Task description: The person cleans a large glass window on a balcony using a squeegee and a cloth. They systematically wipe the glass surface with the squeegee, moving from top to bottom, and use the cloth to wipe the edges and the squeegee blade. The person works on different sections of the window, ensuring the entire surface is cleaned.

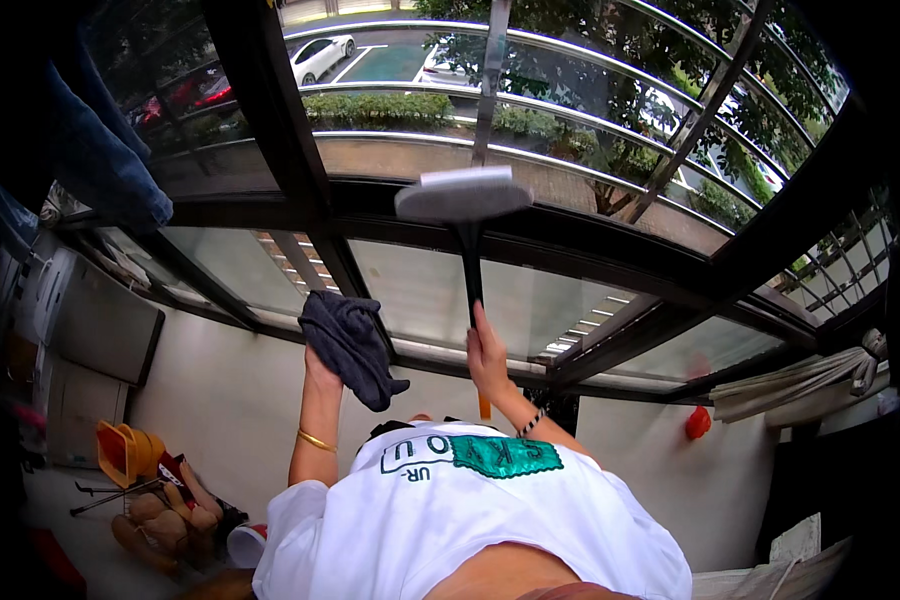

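My right hand (487, 354) grips the black handle of a window squeegee (465, 201). Its wide head has a pale grey pad and a white edge strip, and it is slightly blurred. The head is in front of the dark window frame (607, 229); I cannot tell whether it touches the glass. An orange end of the handle shows below my hand. A crumpled dark grey cloth (349, 345) is in my left hand (322, 369), whose fingers are mostly hidden behind it. The left hand is lower than the squeegee head, before the lower glass panes (412, 292).
Metal security bars (401, 88) run outside the window. Blue jeans (109, 172) hang at the left, above a grey appliance (105, 315). Yellow plastic containers (127, 452) stand on the floor at lower left. A tied curtain (795, 386) and a red object (697, 422) are at right.
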The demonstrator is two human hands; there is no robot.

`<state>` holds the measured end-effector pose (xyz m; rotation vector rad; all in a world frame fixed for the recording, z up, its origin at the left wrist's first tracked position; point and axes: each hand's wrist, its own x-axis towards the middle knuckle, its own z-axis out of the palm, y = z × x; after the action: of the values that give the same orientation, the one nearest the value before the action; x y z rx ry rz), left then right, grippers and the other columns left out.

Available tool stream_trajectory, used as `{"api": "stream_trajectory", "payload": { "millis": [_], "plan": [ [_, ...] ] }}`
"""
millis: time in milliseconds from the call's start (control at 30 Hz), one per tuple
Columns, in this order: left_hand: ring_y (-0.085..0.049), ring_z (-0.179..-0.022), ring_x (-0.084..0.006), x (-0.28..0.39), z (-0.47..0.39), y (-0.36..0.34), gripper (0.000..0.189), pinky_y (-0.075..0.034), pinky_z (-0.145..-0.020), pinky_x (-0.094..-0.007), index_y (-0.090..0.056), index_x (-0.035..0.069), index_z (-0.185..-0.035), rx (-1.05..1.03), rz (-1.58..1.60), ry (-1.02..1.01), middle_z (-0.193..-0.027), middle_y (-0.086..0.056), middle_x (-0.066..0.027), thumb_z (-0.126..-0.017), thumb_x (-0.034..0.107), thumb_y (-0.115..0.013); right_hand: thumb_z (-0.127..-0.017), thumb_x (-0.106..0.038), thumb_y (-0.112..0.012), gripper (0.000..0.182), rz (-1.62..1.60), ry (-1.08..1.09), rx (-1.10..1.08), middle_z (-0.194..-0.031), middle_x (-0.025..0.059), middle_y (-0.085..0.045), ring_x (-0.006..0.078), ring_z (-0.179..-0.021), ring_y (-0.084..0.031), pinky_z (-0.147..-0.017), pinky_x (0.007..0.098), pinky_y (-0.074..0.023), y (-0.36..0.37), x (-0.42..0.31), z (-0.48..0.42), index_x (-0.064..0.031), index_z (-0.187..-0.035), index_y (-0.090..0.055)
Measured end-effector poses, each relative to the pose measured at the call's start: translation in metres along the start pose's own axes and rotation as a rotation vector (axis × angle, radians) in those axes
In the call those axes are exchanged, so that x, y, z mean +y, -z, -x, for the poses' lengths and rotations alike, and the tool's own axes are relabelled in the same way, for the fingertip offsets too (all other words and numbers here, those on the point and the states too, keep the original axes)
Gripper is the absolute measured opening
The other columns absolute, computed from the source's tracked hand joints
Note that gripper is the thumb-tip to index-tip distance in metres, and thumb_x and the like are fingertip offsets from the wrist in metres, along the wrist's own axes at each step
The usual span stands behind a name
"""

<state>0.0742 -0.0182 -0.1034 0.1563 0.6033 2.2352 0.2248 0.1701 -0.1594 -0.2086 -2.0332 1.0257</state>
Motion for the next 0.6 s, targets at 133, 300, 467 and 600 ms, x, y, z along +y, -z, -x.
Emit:
{"api": "stream_trajectory", "payload": {
  "millis": [133, 300, 467, 600],
  "plan": [
    [-0.056, -0.076, -0.0196, -0.001, 0.005, 0.002, 0.033, -0.047, -0.073, -0.0322, -0.054, 0.006, -0.091, -0.006, 0.039, 0.007, -0.085, -0.059, -0.0079, -0.087, 0.035, -0.039, -0.081, 0.004, -0.045, 0.054, -0.019, 0.025, 0.035, -0.072, 0.0129, -0.046, 0.0264, -0.058, -0.046, -0.057, 0.0307, -0.0420, -0.009, -0.023, -0.057, -0.0121, -0.131, -0.032],
    [-0.055, -0.072, -0.0179, 0.006, 0.008, 0.008, 0.042, -0.047, -0.069, -0.0331, -0.050, 0.002, -0.100, -0.052, -0.015, -0.005, -0.082, -0.058, -0.0068, -0.088, 0.039, -0.035, -0.083, 0.002, -0.044, 0.053, 0.221, -0.127, -0.069, -0.074, 0.0149, -0.048, 0.0293, -0.062, -0.049, -0.058, 0.0347, -0.0426, -0.020, 0.018, -0.012, -0.0161, -0.131, -0.031],
    [-0.055, -0.069, -0.0174, 0.011, 0.008, 0.013, 0.057, -0.046, -0.067, -0.0318, -0.046, -0.006, -0.109, -0.164, 0.212, 0.129, -0.077, -0.058, -0.0055, -0.088, 0.045, -0.031, -0.082, 0.000, -0.048, 0.049, 0.048, -0.070, -0.087, -0.078, 0.0150, -0.053, 0.0307, -0.065, -0.051, -0.061, 0.0339, -0.0440, -0.029, 0.007, 0.006, -0.0103, -0.129, -0.036],
    [-0.046, -0.063, -0.0135, 0.013, 0.014, -0.019, 0.044, -0.043, -0.062, -0.0252, -0.049, 0.002, -0.081, 0.062, 0.067, 0.077, -0.069, -0.051, -0.0034, -0.084, 0.046, -0.041, -0.083, 0.000, -0.047, 0.050, 0.045, -0.031, -0.143, -0.071, 0.0139, -0.047, 0.0279, -0.060, -0.047, -0.057, 0.0315, -0.0416, -0.031, -0.016, -0.059, -0.0167, -0.129, -0.036]
  ]
}}
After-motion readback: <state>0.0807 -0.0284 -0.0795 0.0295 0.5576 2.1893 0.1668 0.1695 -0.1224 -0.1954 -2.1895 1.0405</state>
